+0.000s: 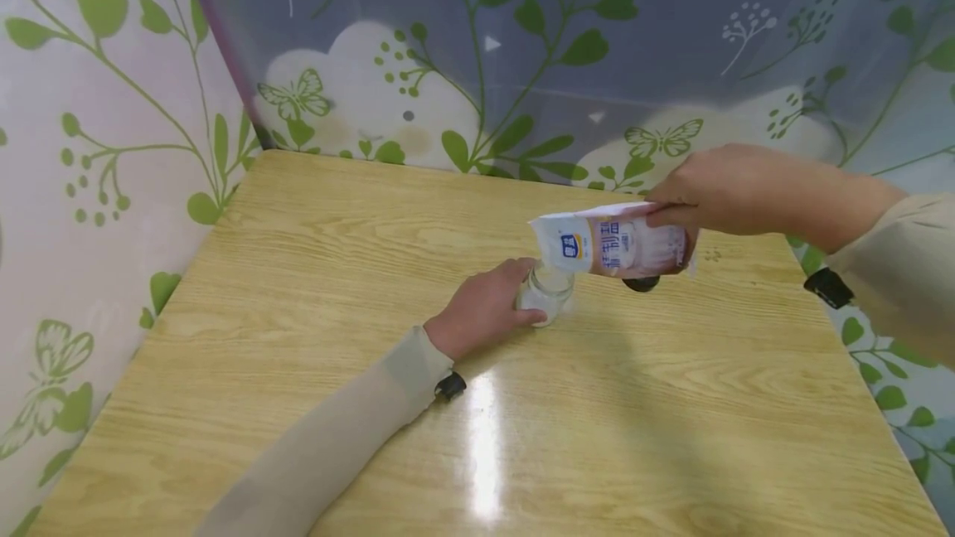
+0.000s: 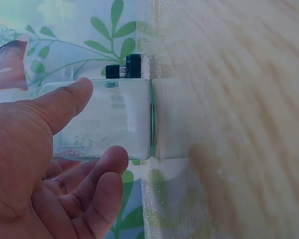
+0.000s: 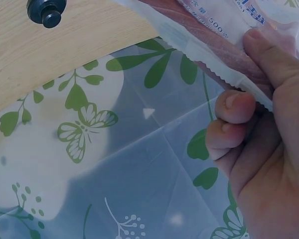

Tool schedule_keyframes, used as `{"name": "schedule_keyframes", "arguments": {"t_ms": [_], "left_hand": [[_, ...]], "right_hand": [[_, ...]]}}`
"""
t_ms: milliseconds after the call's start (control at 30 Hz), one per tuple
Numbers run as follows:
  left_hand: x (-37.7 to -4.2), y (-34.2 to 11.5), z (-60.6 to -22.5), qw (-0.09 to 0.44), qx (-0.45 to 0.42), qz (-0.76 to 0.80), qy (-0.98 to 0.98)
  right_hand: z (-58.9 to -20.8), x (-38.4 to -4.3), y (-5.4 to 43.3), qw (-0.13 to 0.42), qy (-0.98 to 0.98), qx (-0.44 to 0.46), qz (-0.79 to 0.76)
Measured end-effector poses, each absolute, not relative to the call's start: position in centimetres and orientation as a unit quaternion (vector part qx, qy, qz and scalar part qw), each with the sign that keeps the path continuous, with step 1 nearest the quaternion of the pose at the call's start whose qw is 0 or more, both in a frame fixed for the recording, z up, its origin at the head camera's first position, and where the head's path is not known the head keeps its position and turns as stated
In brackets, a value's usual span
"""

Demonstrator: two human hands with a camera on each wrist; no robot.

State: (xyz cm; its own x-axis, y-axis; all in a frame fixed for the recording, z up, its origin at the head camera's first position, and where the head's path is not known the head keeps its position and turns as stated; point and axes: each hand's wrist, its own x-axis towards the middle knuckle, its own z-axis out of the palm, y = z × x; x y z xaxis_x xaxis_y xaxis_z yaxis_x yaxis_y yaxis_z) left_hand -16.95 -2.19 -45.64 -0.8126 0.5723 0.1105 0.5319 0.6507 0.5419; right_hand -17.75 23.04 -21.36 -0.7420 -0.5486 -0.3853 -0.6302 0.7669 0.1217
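A small clear glass jar (image 1: 550, 298) stands upright on the wooden table, with a white layer (image 2: 136, 107) at its bottom. My left hand (image 1: 483, 305) holds it from the left, thumb on one side and fingers on the other. Above and to the right, my right hand (image 1: 719, 189) pinches the back end of a printed plastic salt bag (image 1: 627, 243), thumb against its face. The bag lies nearly level in the air, its white front end over the jar's mouth. In the right wrist view, the bag's crimped edge (image 3: 209, 62) runs past the curled fingers.
A black lid with a knob (image 1: 642, 283) rests on the table (image 1: 336, 239), partly hidden behind the bag. Leaf-patterned curtains (image 1: 418, 48) border the table's back and sides. Dark straps (image 1: 450, 386) are worn at both wrists.
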Motion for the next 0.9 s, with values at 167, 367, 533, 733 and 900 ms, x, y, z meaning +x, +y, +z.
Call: {"name": "schedule_keyframes", "arguments": {"t_ms": [167, 367, 533, 733, 900], "left_hand": [[-17.0, -1.8, -45.6, 0.036, 0.309, 0.286, 0.906], [-17.2, -1.8, -45.8, 0.043, 0.300, 0.301, 0.904], [-17.1, -2.0, -45.8, 0.040, 0.297, 0.308, 0.903], [-17.0, -2.0, -45.6, 0.044, 0.299, 0.310, 0.902], [-17.1, -1.6, -45.6, 0.047, 0.300, 0.306, 0.902]], "right_hand": [[-21.5, -17.6, 23.4, 0.170, 0.925, -0.318, 0.121], [-21.8, -17.6, 23.2, 0.174, 0.920, -0.334, 0.105], [-21.9, -17.8, 22.6, 0.173, 0.922, -0.333, 0.098], [-22.4, -17.8, 22.7, 0.177, 0.925, -0.325, 0.087], [-22.8, -17.7, 23.2, 0.177, 0.928, -0.319, 0.078]]}}
